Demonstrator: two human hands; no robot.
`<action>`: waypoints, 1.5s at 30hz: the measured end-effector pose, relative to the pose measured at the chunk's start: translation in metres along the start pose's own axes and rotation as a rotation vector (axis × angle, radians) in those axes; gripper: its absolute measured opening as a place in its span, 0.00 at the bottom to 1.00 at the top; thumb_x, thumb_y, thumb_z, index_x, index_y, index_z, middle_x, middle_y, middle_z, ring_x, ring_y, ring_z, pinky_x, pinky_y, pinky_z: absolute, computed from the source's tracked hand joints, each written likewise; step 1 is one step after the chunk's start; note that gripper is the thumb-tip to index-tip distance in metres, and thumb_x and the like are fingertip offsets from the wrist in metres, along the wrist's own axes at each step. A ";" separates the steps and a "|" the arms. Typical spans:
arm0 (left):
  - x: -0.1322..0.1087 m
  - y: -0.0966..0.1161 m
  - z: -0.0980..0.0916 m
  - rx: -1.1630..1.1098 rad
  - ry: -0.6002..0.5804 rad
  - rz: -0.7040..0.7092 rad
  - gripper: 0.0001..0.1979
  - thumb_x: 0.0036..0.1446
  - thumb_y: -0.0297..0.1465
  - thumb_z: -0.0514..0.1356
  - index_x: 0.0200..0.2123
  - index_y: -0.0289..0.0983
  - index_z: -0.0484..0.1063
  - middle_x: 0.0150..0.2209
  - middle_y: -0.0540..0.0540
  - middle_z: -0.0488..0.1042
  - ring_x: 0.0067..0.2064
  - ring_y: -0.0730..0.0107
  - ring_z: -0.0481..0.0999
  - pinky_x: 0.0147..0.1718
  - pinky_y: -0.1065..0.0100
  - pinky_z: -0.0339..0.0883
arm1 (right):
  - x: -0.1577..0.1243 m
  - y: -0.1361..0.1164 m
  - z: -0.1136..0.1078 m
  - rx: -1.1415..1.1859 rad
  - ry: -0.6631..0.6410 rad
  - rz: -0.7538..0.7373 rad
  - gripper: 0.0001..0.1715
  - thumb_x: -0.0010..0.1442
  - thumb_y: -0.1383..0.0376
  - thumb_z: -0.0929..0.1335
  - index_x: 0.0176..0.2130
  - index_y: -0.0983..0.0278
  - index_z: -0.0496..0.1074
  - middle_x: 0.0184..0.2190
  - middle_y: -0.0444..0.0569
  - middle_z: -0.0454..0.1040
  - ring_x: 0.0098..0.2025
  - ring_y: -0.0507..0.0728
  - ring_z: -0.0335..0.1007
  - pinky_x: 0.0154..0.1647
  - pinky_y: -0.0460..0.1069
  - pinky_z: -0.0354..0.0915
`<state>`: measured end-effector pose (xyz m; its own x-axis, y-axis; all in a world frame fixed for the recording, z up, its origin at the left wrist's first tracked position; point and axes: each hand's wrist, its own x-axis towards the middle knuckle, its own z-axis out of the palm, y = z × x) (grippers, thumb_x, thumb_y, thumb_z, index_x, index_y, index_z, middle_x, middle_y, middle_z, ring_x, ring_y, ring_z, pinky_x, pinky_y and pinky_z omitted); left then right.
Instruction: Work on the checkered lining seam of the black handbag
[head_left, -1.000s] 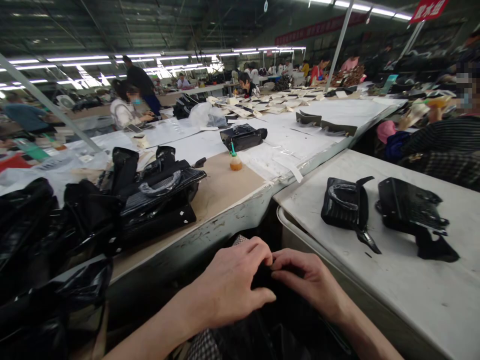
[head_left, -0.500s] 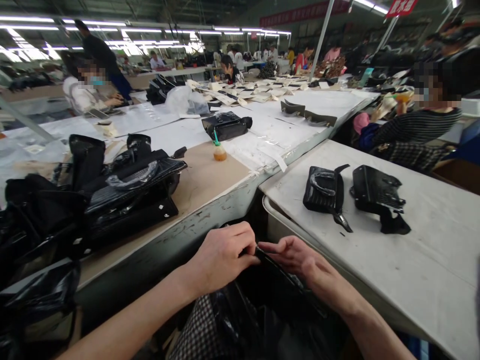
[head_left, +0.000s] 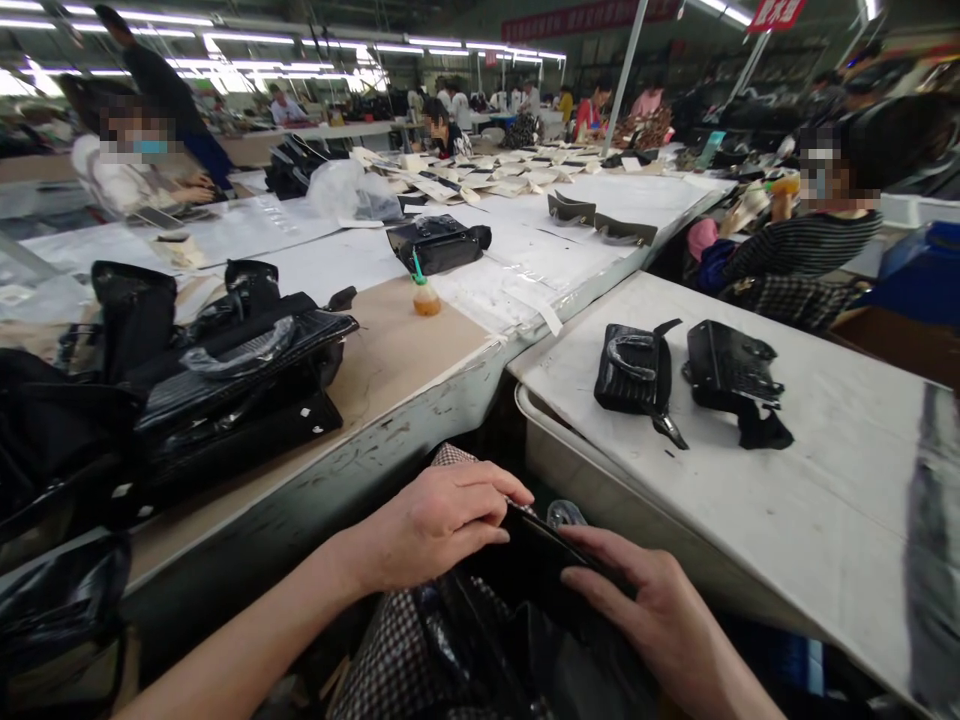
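Observation:
A black handbag [head_left: 555, 650] rests on my lap over checked cloth [head_left: 367, 660], its dark opening turned towards me. At the upper corner of its rim, my left hand [head_left: 439, 525] curls its fingers over the edge, thumb below. My right hand [head_left: 649, 595] grips the same rim farther right, with the thumb inside and the fingers outside. Behind the rim shows a plastic-wrapped handle [head_left: 564, 513]. The lower part of the bag is dark and hard to make out.
Black bags and parts [head_left: 232, 390] are piled on the left table. A glue bottle [head_left: 425, 297] stands near another black bag [head_left: 436, 243]. Two black bags [head_left: 634, 368] [head_left: 733, 375] lie on the white right-hand table [head_left: 817, 520]. Co-workers sit at left and right.
My right hand has gone from outstretched fingers beside the rim to gripping it. My left fingers have loosened and straightened somewhat at the corner. The view has shifted slightly right.

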<state>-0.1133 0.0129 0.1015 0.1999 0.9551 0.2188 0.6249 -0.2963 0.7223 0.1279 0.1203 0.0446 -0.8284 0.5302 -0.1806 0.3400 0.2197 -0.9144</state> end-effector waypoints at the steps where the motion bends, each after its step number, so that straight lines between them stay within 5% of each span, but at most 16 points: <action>1: 0.000 0.000 -0.002 -0.014 -0.030 0.025 0.07 0.62 0.22 0.58 0.31 0.36 0.67 0.49 0.44 0.74 0.48 0.69 0.74 0.50 0.70 0.66 | 0.001 0.001 -0.001 0.004 0.005 0.007 0.17 0.64 0.57 0.68 0.51 0.54 0.74 0.45 0.40 0.79 0.48 0.57 0.74 0.48 0.46 0.67; 8: -0.001 0.001 -0.008 -0.085 -0.043 0.095 0.07 0.61 0.19 0.58 0.31 0.35 0.69 0.48 0.43 0.73 0.51 0.66 0.73 0.53 0.67 0.66 | 0.002 -0.002 -0.004 0.035 0.024 0.034 0.14 0.62 0.57 0.70 0.48 0.52 0.77 0.41 0.35 0.80 0.42 0.55 0.76 0.44 0.44 0.67; 13: -0.008 0.001 0.000 0.003 0.082 -0.051 0.09 0.61 0.21 0.59 0.29 0.36 0.65 0.46 0.49 0.75 0.46 0.73 0.75 0.47 0.75 0.66 | 0.002 -0.006 -0.002 0.006 0.003 -0.067 0.14 0.65 0.59 0.67 0.50 0.53 0.76 0.43 0.37 0.80 0.43 0.54 0.76 0.44 0.43 0.67; 24: -0.010 0.007 0.015 0.050 0.235 -0.195 0.12 0.59 0.22 0.60 0.26 0.37 0.61 0.37 0.52 0.76 0.37 0.76 0.74 0.39 0.74 0.64 | -0.003 0.013 0.012 -0.042 0.084 -0.187 0.18 0.68 0.60 0.64 0.56 0.54 0.72 0.52 0.42 0.76 0.52 0.54 0.74 0.54 0.41 0.66; 32: -0.005 0.019 0.019 -0.055 0.331 -0.239 0.12 0.55 0.21 0.60 0.23 0.37 0.61 0.33 0.49 0.77 0.35 0.73 0.75 0.37 0.72 0.67 | -0.001 -0.029 -0.006 0.081 -0.072 -0.050 0.18 0.68 0.58 0.63 0.52 0.57 0.76 0.39 0.42 0.81 0.44 0.60 0.77 0.45 0.47 0.72; 40: -0.009 0.024 0.022 -0.119 0.319 -0.261 0.11 0.54 0.21 0.60 0.24 0.36 0.63 0.32 0.48 0.77 0.35 0.70 0.75 0.38 0.70 0.67 | 0.036 -0.054 0.001 -0.267 -0.206 -0.381 0.16 0.67 0.64 0.61 0.50 0.59 0.74 0.36 0.46 0.80 0.37 0.59 0.78 0.41 0.48 0.72; 45: -0.019 0.032 0.015 -0.024 0.377 -0.536 0.14 0.47 0.20 0.65 0.29 0.38 0.62 0.37 0.51 0.74 0.36 0.69 0.72 0.37 0.69 0.65 | 0.045 -0.052 0.015 -0.380 -0.212 -0.425 0.21 0.69 0.64 0.56 0.52 0.63 0.71 0.34 0.50 0.80 0.35 0.60 0.79 0.41 0.52 0.74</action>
<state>-0.0861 -0.0152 0.1107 -0.4153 0.9090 0.0359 0.5463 0.2176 0.8088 0.0661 0.1207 0.0784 -0.9839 0.1657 0.0677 0.0629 0.6742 -0.7358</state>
